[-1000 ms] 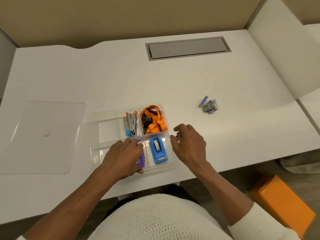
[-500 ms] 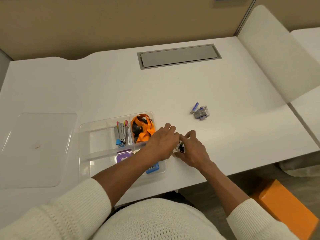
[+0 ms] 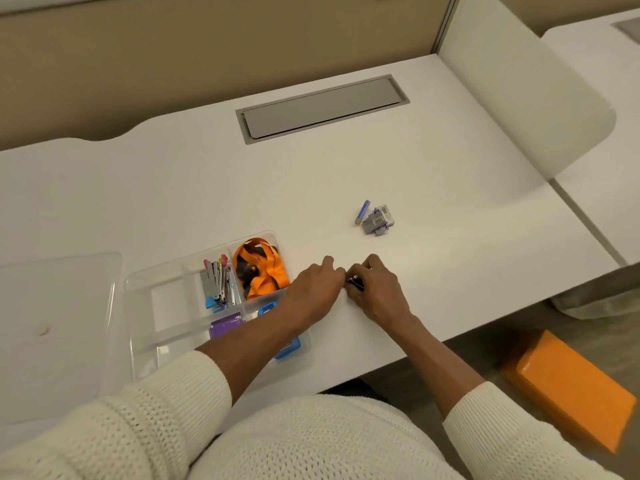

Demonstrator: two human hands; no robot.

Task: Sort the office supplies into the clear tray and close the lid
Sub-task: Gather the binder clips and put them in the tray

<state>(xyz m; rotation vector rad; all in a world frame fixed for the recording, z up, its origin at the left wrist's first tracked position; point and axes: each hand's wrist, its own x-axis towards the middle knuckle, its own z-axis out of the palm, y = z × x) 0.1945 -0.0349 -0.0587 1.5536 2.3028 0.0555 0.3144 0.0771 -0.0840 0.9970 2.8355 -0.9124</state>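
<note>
The clear tray (image 3: 166, 285) sits at the desk's near edge, left of centre. Its compartments hold an orange lanyard (image 3: 263, 268), small staplers (image 3: 218, 284), a purple box (image 3: 225, 325) and a blue tape dispenser (image 3: 289, 346) partly hidden under my left forearm. Just right of the tray, my left hand (image 3: 313, 289) and my right hand (image 3: 375, 289) meet on the desk, both pinching small black binder clips (image 3: 354, 282), mostly hidden by the fingers. The clear lid (image 3: 55, 323) lies flat to the left of the tray.
A small pile of grey staple packs (image 3: 378, 220) and a blue-purple stick (image 3: 362, 211) lie on the white desk (image 3: 450, 258) beyond my hands. A grey cable hatch (image 3: 322, 107) is set in the far side. An orange box (image 3: 568, 386) stands on the floor at right.
My left hand left the tray and crossed right to meet my right hand at the binder clips. The camera view shifted, so the tray sits further left in frame.
</note>
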